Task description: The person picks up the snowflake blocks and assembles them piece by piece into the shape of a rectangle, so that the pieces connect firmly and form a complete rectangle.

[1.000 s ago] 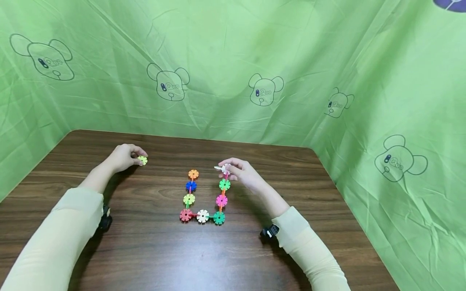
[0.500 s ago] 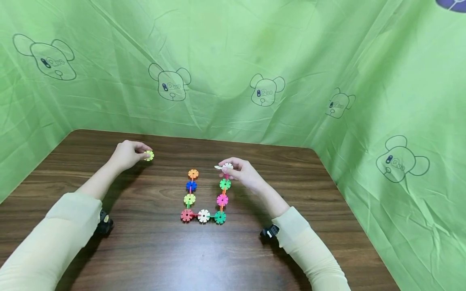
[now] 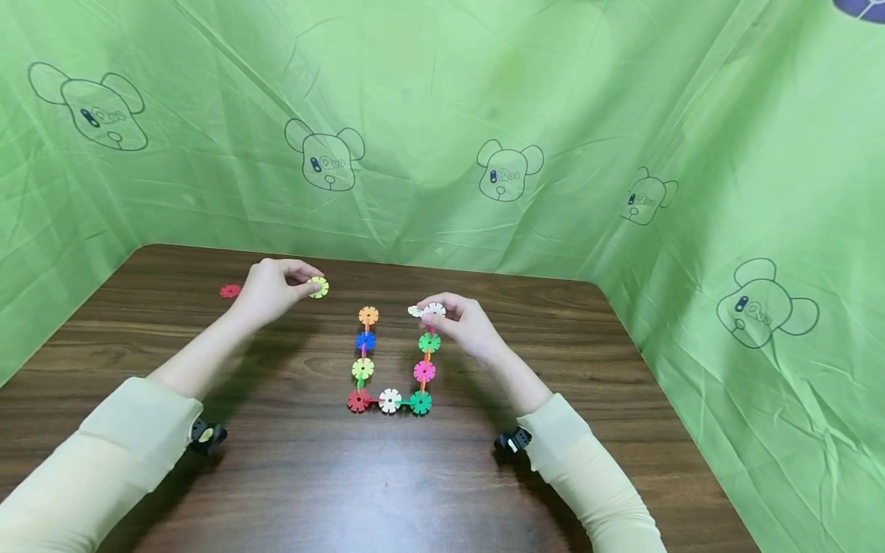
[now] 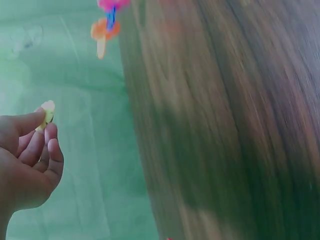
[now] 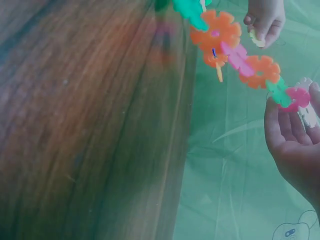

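Between thumb and fingertips my left hand [image 3: 266, 293] pinches a yellow notched plastic disc [image 3: 319, 287], held above the table left of a linked chain. In the left wrist view the yellow disc [image 4: 48, 113] shows nearly edge-on. My right hand [image 3: 469, 326] holds a white disc [image 3: 435, 309] at the chain's right end, with another pale disc [image 3: 415, 311] jutting left from it. The U-shaped chain of notched discs includes an orange disc [image 3: 369, 316] at its left end, a red corner disc [image 3: 358, 401] and a dark green corner disc [image 3: 420, 402].
A loose red disc [image 3: 230, 291] lies on the brown wooden table [image 3: 332, 484] behind my left hand. Green cloth [image 3: 415, 92] printed with bear heads hangs around the table's far and right sides. Black cameras sit on both wrists.
My left hand has moved right, carrying the yellow disc toward the chain, and the loose red disc has come into view behind it. The chain has shifted slightly away from me.
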`<act>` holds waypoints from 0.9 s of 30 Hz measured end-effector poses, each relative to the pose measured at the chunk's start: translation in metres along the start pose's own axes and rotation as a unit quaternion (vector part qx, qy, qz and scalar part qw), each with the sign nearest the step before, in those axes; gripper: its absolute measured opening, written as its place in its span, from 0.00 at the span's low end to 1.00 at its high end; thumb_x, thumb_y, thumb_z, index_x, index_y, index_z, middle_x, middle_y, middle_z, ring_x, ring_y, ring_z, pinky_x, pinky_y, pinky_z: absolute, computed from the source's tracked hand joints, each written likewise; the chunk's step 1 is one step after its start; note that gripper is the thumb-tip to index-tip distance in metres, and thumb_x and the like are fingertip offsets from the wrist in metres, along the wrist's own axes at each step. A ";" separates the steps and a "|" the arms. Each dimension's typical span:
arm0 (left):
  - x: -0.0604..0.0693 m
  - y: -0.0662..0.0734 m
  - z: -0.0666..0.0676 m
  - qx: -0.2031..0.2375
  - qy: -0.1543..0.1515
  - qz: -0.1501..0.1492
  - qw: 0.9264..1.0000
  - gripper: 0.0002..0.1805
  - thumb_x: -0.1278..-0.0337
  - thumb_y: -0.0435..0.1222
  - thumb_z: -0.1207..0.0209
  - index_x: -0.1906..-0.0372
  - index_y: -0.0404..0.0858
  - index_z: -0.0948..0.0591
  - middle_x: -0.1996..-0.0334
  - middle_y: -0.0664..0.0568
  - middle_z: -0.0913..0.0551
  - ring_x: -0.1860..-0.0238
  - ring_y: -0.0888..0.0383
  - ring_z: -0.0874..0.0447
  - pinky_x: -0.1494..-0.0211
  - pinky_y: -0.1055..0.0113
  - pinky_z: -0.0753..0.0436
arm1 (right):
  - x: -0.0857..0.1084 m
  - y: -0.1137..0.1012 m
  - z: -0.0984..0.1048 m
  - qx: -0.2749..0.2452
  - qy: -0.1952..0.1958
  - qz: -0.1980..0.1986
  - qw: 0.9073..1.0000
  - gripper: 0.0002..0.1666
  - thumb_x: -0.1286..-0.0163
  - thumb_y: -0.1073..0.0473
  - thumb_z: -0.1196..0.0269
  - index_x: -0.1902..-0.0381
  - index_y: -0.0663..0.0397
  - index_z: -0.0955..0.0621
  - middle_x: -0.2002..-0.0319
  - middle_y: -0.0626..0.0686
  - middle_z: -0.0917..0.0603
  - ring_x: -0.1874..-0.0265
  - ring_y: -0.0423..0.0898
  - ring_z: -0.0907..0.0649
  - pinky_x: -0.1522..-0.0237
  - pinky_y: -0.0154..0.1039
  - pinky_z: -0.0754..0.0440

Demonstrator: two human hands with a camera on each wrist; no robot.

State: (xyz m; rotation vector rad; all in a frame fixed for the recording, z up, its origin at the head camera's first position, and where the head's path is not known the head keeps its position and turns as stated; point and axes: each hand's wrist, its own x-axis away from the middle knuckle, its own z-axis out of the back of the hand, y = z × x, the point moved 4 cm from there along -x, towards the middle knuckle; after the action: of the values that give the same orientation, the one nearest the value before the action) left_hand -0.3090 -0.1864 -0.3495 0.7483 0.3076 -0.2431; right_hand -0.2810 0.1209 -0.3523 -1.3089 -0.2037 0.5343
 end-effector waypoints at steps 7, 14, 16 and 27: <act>0.008 0.031 -0.002 0.036 0.033 -0.022 0.999 0.07 0.50 0.39 0.32 0.65 0.44 0.13 0.72 0.52 0.13 0.73 0.63 0.19 0.69 0.75 0.27 | 0.004 -0.017 -0.001 0.015 0.009 0.031 0.999 0.13 0.35 0.68 0.39 0.53 0.68 0.21 0.62 0.64 0.17 0.64 0.57 0.17 0.62 0.41 0.17; 0.017 0.054 -0.007 0.069 0.050 -0.038 0.996 0.07 0.51 0.39 0.31 0.65 0.44 0.13 0.73 0.54 0.14 0.76 0.63 0.21 0.74 0.75 0.26 | 0.000 -0.005 0.002 0.029 0.017 0.043 0.999 0.13 0.36 0.65 0.37 0.53 0.60 0.19 0.63 0.61 0.16 0.66 0.55 0.18 0.66 0.38 0.18; 0.020 0.059 -0.008 0.074 0.054 -0.044 0.995 0.07 0.51 0.40 0.31 0.65 0.44 0.13 0.74 0.54 0.14 0.76 0.62 0.22 0.74 0.75 0.26 | 0.000 -0.003 0.002 0.032 0.020 0.049 0.998 0.12 0.36 0.63 0.36 0.53 0.57 0.18 0.63 0.61 0.16 0.68 0.53 0.18 0.68 0.37 0.19; 0.030 0.085 -0.022 0.145 0.054 -0.070 0.986 0.06 0.51 0.39 0.31 0.66 0.45 0.14 0.75 0.57 0.14 0.78 0.62 0.20 0.75 0.75 0.24 | 0.011 -0.030 -0.006 0.048 0.027 0.057 0.997 0.13 0.36 0.67 0.38 0.53 0.64 0.20 0.66 0.52 0.18 0.72 0.58 0.23 0.74 0.29 0.26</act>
State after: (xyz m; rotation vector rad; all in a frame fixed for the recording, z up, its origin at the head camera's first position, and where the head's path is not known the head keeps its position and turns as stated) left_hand -0.2578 -0.1143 -0.3219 1.0310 0.4331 -0.3860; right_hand -0.2617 0.1164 -0.3270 -1.2450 -0.0568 0.5979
